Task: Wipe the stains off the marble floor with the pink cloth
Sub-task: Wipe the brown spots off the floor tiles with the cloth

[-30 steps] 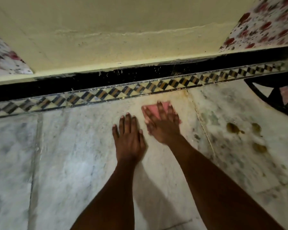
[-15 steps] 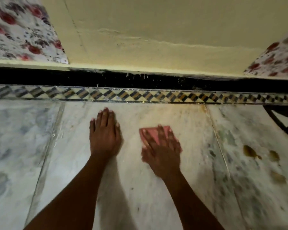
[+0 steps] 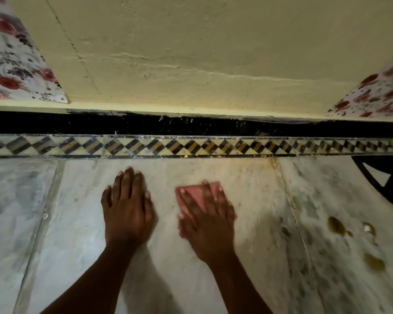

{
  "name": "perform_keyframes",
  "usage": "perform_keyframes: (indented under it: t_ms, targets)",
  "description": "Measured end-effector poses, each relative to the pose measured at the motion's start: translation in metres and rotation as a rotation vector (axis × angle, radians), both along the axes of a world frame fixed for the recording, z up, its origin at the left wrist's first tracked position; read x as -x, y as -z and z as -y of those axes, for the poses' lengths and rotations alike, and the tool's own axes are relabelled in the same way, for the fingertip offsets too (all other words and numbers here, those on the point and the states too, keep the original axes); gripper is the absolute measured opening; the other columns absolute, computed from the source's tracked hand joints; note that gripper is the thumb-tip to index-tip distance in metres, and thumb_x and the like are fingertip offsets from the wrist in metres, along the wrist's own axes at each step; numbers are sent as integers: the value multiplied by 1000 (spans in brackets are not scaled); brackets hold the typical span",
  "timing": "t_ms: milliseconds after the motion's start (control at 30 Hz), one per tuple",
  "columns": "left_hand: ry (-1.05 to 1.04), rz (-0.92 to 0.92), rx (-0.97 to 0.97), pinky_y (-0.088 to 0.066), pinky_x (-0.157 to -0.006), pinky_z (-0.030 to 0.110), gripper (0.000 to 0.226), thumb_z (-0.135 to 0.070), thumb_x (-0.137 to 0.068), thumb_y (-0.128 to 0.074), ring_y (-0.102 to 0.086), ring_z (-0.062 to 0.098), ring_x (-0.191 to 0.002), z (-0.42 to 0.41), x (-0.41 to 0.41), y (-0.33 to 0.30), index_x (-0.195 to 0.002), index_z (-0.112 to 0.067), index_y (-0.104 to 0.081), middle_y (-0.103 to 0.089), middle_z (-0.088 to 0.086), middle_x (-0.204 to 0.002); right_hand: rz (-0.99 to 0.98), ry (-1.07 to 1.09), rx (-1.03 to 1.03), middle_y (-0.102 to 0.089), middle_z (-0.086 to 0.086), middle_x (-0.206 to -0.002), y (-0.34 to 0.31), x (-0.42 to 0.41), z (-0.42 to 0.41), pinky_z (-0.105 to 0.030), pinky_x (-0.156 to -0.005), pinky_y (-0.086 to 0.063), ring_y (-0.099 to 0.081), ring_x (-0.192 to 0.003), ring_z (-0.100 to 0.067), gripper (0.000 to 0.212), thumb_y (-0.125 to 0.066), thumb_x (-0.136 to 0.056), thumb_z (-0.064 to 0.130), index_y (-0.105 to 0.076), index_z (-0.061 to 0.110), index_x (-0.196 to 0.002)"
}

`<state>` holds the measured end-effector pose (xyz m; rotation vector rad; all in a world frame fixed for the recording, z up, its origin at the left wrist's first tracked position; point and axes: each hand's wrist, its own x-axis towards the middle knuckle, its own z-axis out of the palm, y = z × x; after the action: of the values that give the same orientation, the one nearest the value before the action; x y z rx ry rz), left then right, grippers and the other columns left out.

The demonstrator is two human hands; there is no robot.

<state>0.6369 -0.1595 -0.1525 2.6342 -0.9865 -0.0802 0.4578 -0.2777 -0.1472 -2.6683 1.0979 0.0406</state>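
Observation:
My right hand [image 3: 204, 218] lies flat with spread fingers on a folded pink cloth [image 3: 196, 193], pressing it onto the white marble floor [image 3: 254, 200]; the hand looks blurred by motion. The cloth shows between and beyond the fingers, the rest is hidden under the palm. My left hand [image 3: 127, 207] rests flat on the marble just left of it, fingers straight. Several brownish-green stains [image 3: 336, 225] dot the slab to the right, apart from the cloth.
A patterned diamond border strip [image 3: 191, 147] and a black skirting [image 3: 145, 123] run below the cream wall [image 3: 191, 53]. Floral fabric [image 3: 14, 60] hangs at both upper corners. A black inlay pattern [image 3: 377, 177] sits at the right edge.
My right hand has slid the cloth back from the border toward me, then a little further right. The view has shifted, so both hands sit further left in the marble slab.

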Motion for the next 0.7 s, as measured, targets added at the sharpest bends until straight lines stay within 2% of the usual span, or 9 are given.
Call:
perform_keyframes:
  t_ms: [67,167,233,300,433,500,567,633,700]
  targets:
    - [-2,0,-6,-19,-131,55,66,-42,-106,-28,-21,30,-164,1,1,-1,-165,-14,-33,-25,11,-176,-21,249,28,-8,-6,-181,3,35,35,-64,-127,-19,-12,-164,-44,68,-27,-101,74,0,63,-163]
    - [-10,12,-14,-18,-131,55,66,-42,-106,-29,-20,30,-164,0,1,0,-165,-14,-32,-25,11,-176,11,724,-52,4,-13,-181,9,-1,104,-74,-126,-9,2,-162,-54,72,-21,-102,77,5,56,-165]
    - [0,17,-32,-17,-131,56,66,-43,-106,-28,-19,31,-164,1,4,-2,-166,-14,-30,-23,11,-177,27,715,-71,3,-14,-181,9,-51,108,-76,-125,-5,5,-161,-57,69,-26,-104,71,-2,54,-166]
    - [24,-8,-31,-16,-131,57,68,-44,-106,-27,-18,33,-164,2,6,-7,-166,-13,-29,-22,13,-177,45,488,-15,-3,-11,-181,9,-69,65,-72,-127,-6,2,-162,-53,66,-30,-103,66,-12,55,-166]
    - [45,-2,-22,-19,-129,60,68,-45,-106,-27,-21,37,-163,0,3,-9,-164,-11,-31,-25,15,-176,46,85,29,-5,-1,-182,-1,9,-58,-61,-128,-11,-1,-166,-43,66,-35,-102,71,-11,62,-163]
    - [37,10,-11,-20,-128,60,67,-43,-105,-29,-22,37,-162,0,1,-7,-164,-11,-33,-27,15,-175,25,148,61,-9,-4,-182,-1,65,-66,-62,-126,-18,-8,-166,-41,71,-37,-101,72,-7,61,-164]
    - [33,34,-4,-21,-127,60,66,-42,-105,-31,-24,37,-161,0,2,-6,-163,-11,-34,-29,15,-174,23,432,78,-13,-11,-180,7,78,-32,-69,-125,-21,-14,-163,-47,71,-32,-101,72,-2,58,-164]
    - [47,52,6,-22,-127,60,65,-42,-105,-31,-25,37,-161,-1,3,-4,-162,-11,-34,-30,15,-173,47,714,25,-6,-14,-181,11,47,9,-73,-125,-9,-3,-162,-54,68,-25,-103,74,-3,57,-165]
    - [54,60,14,-21,-127,61,65,-42,-105,-32,-25,37,-160,-1,2,-2,-162,-12,-35,-30,14,-173,57,743,-25,2,-14,-181,10,3,21,-75,-126,-1,6,-161,-56,68,-23,-103,75,-6,55,-166]
